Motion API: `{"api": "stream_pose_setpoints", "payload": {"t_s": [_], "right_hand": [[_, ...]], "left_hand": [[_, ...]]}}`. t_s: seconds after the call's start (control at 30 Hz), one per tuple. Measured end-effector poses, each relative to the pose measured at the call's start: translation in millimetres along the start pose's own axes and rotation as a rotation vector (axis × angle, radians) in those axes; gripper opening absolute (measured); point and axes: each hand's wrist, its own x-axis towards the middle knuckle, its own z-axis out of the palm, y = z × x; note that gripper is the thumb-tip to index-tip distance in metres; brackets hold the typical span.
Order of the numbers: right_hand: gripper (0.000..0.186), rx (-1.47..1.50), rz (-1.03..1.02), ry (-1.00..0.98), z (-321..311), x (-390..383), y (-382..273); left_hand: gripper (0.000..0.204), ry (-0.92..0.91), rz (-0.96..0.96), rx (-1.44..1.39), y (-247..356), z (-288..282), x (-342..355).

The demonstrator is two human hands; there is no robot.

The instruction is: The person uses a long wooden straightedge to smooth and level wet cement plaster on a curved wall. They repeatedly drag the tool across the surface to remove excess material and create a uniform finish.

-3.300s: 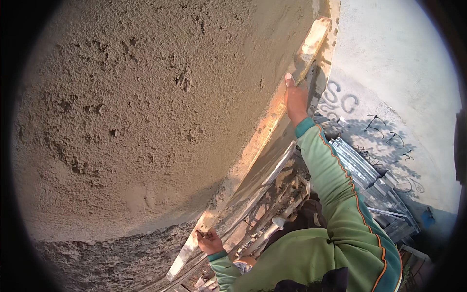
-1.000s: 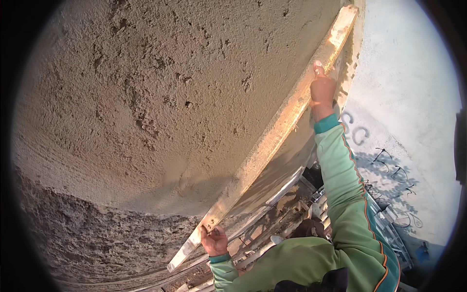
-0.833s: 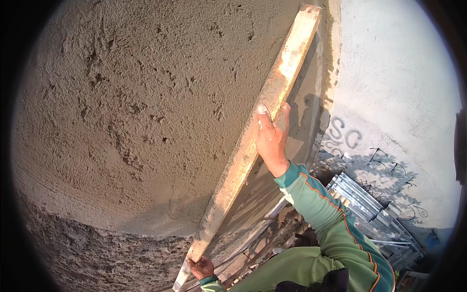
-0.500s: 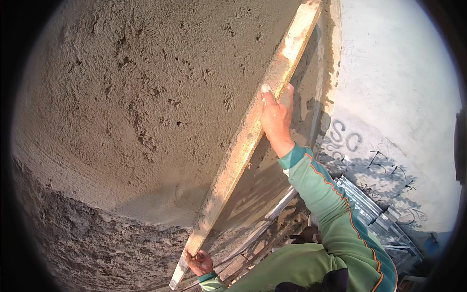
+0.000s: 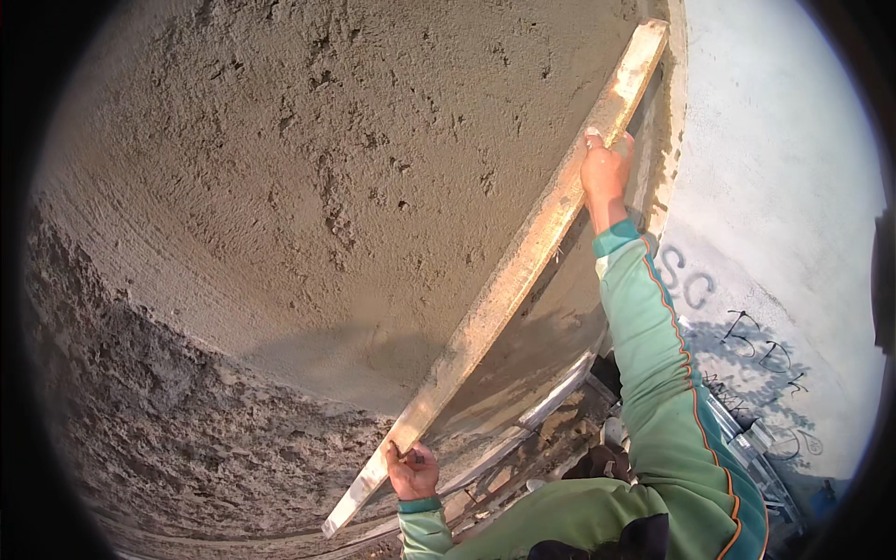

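Observation:
A long, straight wooden board [image 5: 527, 266], smeared with mortar, slants across the wall from lower left to upper right. My right hand [image 5: 607, 170] grips its upper part, thumb on the near face and fingers round the right edge. Lower down, my left hand [image 5: 413, 471] holds the board close to its bottom end, thumb on the face. Behind and left of the board spreads fresh grey-brown plaster [image 5: 373, 215], rough and pitted in the middle. The board lies against or just off this surface; the contact is hidden.
Below the plaster runs a band of rough dark wall [image 5: 187, 420]. At right stands a pale wall [image 5: 775, 187] with dark scrawled marks. Metal profiles [image 5: 756, 457] lean beneath it, partly behind my sleeve. A pale bar [image 5: 560, 392] runs near the wall's foot.
The board's upper end and my right hand have shifted right in the view, so the board leans more. My left hand sits slightly higher and further right. Both hands keep their grip.

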Motion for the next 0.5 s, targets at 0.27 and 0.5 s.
{"api": "stream_pose_setpoints", "payload": {"t_s": [0.27, 0.5], "right_hand": [[0.069, -0.038, 0.015, -0.077, 4.1, -50.1, 4.1], [0.065, 0.041, 0.152, -0.033, -28.1, 39.0, 37.5]], "left_hand": [[0.029, -0.015, -0.034, -0.039, 24.7, -35.2, 20.7], [0.024, -0.042, -0.134, -0.008, -54.2, 15.4, 11.1]]}}
